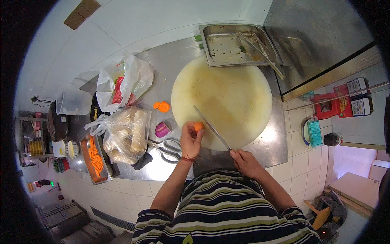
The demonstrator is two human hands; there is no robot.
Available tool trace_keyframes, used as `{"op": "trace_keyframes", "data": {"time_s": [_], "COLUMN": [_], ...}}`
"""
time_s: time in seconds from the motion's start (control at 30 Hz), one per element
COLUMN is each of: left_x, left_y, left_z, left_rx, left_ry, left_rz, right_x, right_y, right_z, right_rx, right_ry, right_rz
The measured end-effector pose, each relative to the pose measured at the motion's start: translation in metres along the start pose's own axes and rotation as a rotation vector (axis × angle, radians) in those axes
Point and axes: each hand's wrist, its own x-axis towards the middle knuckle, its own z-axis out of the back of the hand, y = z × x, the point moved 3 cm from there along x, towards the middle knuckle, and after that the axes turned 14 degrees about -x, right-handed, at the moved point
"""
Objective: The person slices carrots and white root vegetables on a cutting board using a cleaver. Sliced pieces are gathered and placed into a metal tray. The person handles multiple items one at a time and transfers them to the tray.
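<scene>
My left hand [191,140] holds a piece of carrot [198,126] at the near left edge of a round, pale cutting board [231,91]. In my right hand [245,161] is the handle of a kitchen knife [213,128], its blade pointing away and to the left over the board, just right of the carrot. More carrot pieces [164,106] lie on the steel table left of the board. Nearer to me are a purple vegetable piece [162,129] and kitchen scissors [167,150] beside my left wrist.
A steel tray [210,61] with tongs [265,56] overlaps the board's far edge. On the left stand an open white plastic bag [140,73], a tied clear bag of pale food [125,137], a narrow tray [106,177] of cut carrots and a clear plastic tub [74,100].
</scene>
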Motion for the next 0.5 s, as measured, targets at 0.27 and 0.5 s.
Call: {"op": "trace_keyframes", "data": {"time_s": [0.27,0.5], "left_x": [-0.002,0.002], "left_y": [0.025,0.021], "left_z": [0.001,0.003], "left_rx": [-0.358,-0.295], "left_ry": [-0.036,-0.074], "left_rz": [0.247,0.28], "right_x": [0.002,0.0], "right_y": [0.004,0.008], "right_z": [0.002,0.003], "right_rx": [-0.096,-0.069], "right_ry": [0.136,0.137], "right_rz": [-0.104,-0.11]}}
